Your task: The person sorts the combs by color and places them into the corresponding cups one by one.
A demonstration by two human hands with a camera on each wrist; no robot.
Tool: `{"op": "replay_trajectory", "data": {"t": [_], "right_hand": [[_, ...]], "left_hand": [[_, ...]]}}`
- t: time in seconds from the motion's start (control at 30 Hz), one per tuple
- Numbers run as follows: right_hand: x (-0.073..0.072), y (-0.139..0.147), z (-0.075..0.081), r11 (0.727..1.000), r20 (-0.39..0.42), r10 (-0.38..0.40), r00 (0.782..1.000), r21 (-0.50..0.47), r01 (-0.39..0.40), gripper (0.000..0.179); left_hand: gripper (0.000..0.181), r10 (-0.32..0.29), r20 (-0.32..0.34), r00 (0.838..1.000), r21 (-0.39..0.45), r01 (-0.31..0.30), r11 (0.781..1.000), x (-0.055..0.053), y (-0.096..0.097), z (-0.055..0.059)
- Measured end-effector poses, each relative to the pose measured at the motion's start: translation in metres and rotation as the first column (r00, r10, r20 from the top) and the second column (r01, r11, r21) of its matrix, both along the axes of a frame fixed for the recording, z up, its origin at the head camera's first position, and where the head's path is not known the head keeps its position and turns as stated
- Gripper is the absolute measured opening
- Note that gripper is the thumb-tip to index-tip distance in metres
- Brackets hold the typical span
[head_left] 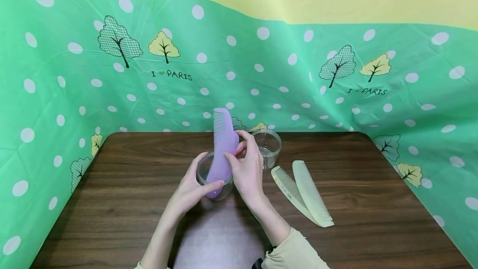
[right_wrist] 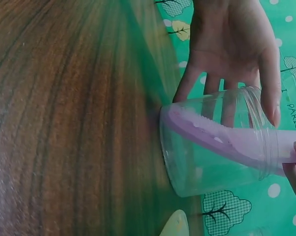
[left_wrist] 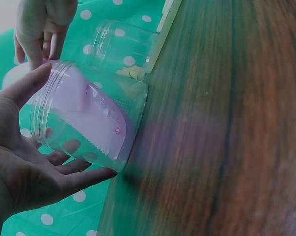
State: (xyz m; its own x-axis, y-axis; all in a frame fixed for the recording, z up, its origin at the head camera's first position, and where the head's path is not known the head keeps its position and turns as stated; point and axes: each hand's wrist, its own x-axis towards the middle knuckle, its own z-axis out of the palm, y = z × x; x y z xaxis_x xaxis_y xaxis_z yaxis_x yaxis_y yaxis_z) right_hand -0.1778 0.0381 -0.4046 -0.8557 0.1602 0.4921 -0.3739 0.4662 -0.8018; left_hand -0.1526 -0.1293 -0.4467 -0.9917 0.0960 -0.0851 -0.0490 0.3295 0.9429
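Observation:
A purple comb [head_left: 221, 148] leans upright in a clear plastic jar [head_left: 203, 169], its lower end inside and its upper part above the rim. Another purple edge shows behind it; whether that is a second comb I cannot tell. My left hand [head_left: 192, 188] holds the jar from the left, thumb by the rim and fingers round the far side. From the right, my right hand [head_left: 248, 167] pinches the comb just above the rim, between thumb and fingers. Through the jar wall in the right wrist view, the comb's lower part [right_wrist: 206, 135] reaches the bottom.
Behind my right hand stands a second clear jar [head_left: 270, 148]. To the right on the wooden table [head_left: 373, 202] lie two pale green combs, one slim [head_left: 293, 190] and one broader [head_left: 311, 192], meeting at their near ends. A green dotted cloth [head_left: 224, 65] hangs behind the table.

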Motion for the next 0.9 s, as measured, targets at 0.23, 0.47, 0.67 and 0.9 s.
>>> {"op": "replay_trajectory", "data": {"t": [0.23, 0.47, 0.67, 0.9], "right_hand": [[0.004, -0.001, -0.003, 0.997, 0.058, -0.035, 0.998, 0.068, 0.031, 0.067], [0.005, 0.002, -0.005, 0.993, 0.125, -0.038, 0.991, 0.114, 0.024, 0.073], [0.006, 0.006, -0.005, 0.990, 0.162, -0.052, 0.985, 0.141, 0.029, 0.075], [0.008, 0.013, -0.002, 0.991, 0.169, -0.057, 0.984, 0.127, 0.036, 0.068]], "left_hand": [[0.097, 0.006, -0.001, 1.000, 0.002, -0.006, 1.000, 0.000, 0.001, 0.002], [0.098, 0.005, 0.015, 1.000, 0.002, -0.005, 1.000, 0.000, 0.001, 0.001], [0.098, 0.000, 0.006, 1.000, 0.019, 0.000, 1.000, 0.000, 0.001, 0.000], [0.097, -0.009, 0.000, 1.000, 0.029, 0.009, 1.000, -0.001, 0.001, 0.001]]}}
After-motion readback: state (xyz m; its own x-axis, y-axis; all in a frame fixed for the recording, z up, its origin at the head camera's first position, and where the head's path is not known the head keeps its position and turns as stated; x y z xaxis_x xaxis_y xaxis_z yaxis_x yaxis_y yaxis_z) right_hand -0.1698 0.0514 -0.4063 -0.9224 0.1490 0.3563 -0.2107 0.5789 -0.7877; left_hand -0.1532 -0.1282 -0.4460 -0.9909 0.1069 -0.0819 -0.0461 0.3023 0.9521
